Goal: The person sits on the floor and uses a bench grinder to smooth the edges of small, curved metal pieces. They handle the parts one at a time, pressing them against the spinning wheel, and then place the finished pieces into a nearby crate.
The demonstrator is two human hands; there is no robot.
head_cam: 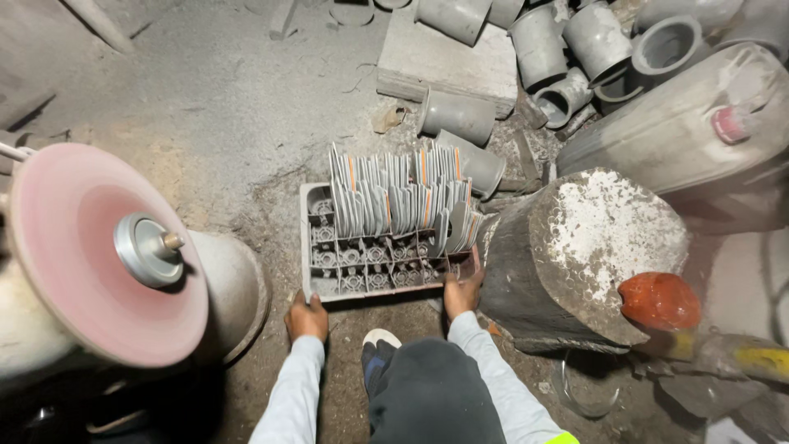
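Dusty floor (230, 107); both hands' fingers (306, 316) gripping crate (386, 275).

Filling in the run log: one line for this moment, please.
left hand: grips crate near edge | right hand: grips crate near edge | crate: on floor, part-filled with flat metal pieces

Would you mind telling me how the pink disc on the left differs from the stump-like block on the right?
The pink disc stands on edge, facing sideways; the block sits upright with its flat top up. The disc is thin and smooth with a metal hub at its centre; the block is thick and rough, its top speckled white. Both are round and flank the crate that the left hand and right hand grip.
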